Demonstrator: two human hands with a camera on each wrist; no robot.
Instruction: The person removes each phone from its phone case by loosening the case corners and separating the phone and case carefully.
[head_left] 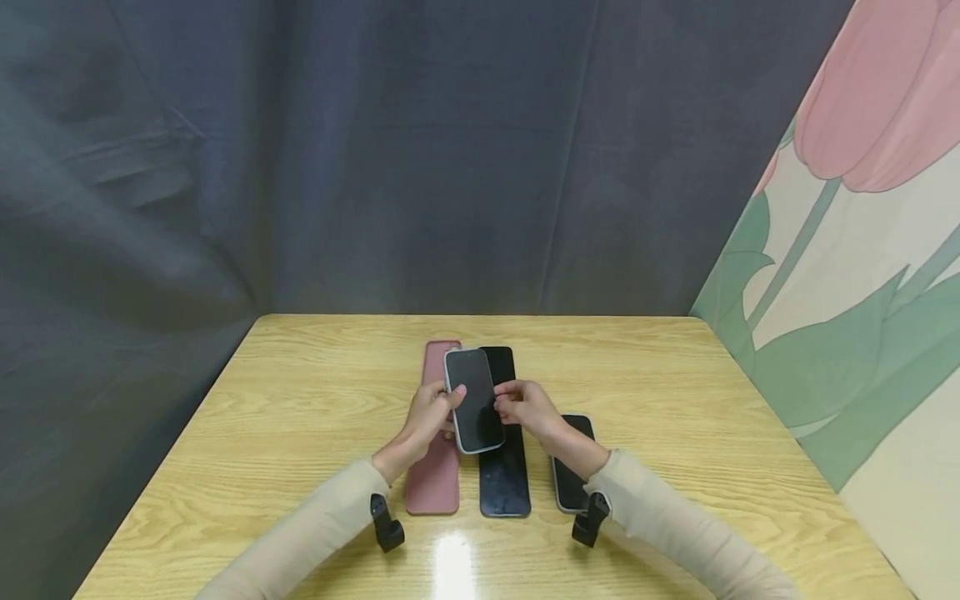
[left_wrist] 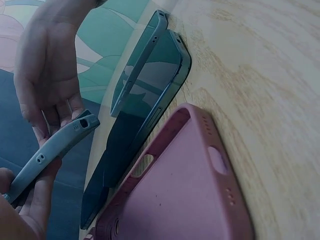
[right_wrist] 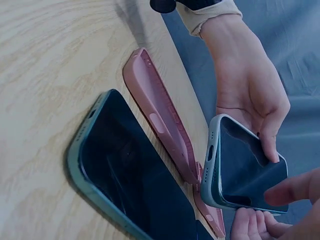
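My left hand (head_left: 429,418) grips a dark-screened phone (head_left: 475,404) by its left side, thumb over the screen edge. A pale case (left_wrist: 52,149) surrounds the phone. In the right wrist view, a thin gap shows between phone and case rim near one lower corner. My right hand (head_left: 531,410) pinches the opposite long side, with the thumb on the screen and the other fingers at the case's edge and underside. Both hands are above the table, over a near pink phone case (head_left: 433,483) and a near black-screened phone (head_left: 505,483).
Beyond the near pieces lie a far pink case (head_left: 437,358) and a far dark phone (head_left: 501,360), each roughly end to end with its neighbour. A pale-rimmed dark phone or case (head_left: 567,487) is partly under my right forearm. The wooden table (head_left: 322,367) meets a dark curtain (head_left: 412,208).
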